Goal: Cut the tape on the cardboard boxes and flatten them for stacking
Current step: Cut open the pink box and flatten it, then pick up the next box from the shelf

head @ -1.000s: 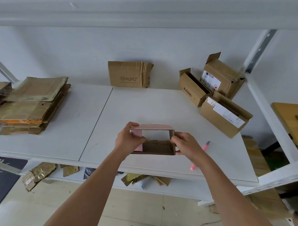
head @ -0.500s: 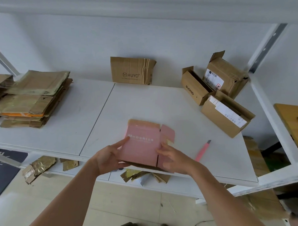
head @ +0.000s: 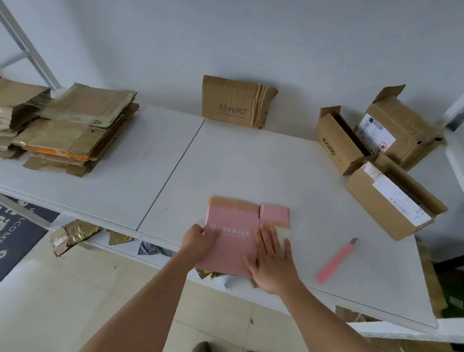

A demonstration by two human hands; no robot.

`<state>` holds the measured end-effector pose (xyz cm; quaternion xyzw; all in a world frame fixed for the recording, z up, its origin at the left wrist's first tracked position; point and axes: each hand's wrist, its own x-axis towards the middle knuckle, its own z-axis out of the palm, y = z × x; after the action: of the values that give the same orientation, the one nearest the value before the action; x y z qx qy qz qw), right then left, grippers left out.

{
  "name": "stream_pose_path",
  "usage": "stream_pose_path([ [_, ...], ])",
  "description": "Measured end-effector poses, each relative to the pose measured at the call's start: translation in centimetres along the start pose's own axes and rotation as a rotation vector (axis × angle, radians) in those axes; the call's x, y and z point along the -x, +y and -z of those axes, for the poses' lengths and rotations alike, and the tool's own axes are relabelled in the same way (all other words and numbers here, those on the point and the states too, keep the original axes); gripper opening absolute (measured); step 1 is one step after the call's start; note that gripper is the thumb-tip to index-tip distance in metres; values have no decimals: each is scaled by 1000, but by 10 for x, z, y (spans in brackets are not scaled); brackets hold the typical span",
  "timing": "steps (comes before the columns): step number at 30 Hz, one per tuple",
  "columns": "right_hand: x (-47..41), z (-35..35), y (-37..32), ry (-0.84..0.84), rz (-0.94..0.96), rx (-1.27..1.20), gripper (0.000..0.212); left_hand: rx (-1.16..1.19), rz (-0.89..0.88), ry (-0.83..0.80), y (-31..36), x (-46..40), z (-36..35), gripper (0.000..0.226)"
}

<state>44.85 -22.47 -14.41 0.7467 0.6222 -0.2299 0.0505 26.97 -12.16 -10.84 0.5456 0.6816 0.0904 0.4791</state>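
Note:
A small pink box (head: pixel 234 229) lies flattened near the front edge of the white table (head: pixel 252 160). My left hand (head: pixel 200 241) grips its left edge, thumb on top. My right hand (head: pixel 271 260) lies flat on its right part, fingers spread, palm down. A pink utility knife (head: pixel 337 260) rests on the table to the right of my right hand, apart from it. Three brown cardboard boxes stand open at the back right: one with black lettering (head: pixel 336 143), one tilted against the wall (head: pixel 403 127), one nearest with a white label (head: pixel 395 196).
A stack of flattened brown cardboard (head: pixel 76 131) sits at the left of the table. A folded HUYO box (head: pixel 236 101) leans against the back wall. Cardboard scraps (head: pixel 74 234) lie on the floor under the table. A dark mat (head: pixel 2 237) is at the left.
One second ago I held the pink box open as a tube above the table. It has since been folded flat and brought down onto the table, with my right hand now pressed on it.

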Motion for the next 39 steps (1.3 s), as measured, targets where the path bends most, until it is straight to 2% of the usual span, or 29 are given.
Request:
stream_pose_path([
  [5,-3,0,1,-33,2,22,72,30,-11,25,5,-4,-6,17],
  [9,-7,0,3,-86,0,-13,72,-74,-105,114,14,4,-14,7],
  [12,-6,2,8,-32,54,-56,74,118,-72,71,12,9,-3,9],
  [14,0,6,6,153,152,-254,72,326,-1,62,1,16,9,9],
  [16,6,12,-7,358,118,-494,74,492,37,71,-15,27,28,5],
  [17,6,18,-11,361,14,-654,79,563,47,60,-19,30,35,3],
  [19,8,34,-34,178,-168,-1073,89,708,39,32,-31,37,63,5],
  [21,5,51,-56,71,-193,-1277,78,822,0,7,-42,40,95,6],
  [23,-3,67,-85,128,-121,-1236,50,850,-21,15,-50,39,126,9],
  [25,-13,79,-120,290,-97,-1077,29,815,-36,66,-56,36,154,8],
  [28,-27,85,-184,448,-111,-902,20,714,-46,187,-70,33,195,3],
  [31,-39,79,-261,458,-56,-834,22,679,-27,298,-108,32,253,7],
  [35,-56,78,-369,410,83,-885,29,860,-17,377,-165,29,350,7],
  [37,-59,82,-414,393,35,-1110,41,937,-2,419,-183,25,393,5],
  [39,-60,82,-453,268,-5,-1405,55,1075,6,422,-191,16,424,4],
])
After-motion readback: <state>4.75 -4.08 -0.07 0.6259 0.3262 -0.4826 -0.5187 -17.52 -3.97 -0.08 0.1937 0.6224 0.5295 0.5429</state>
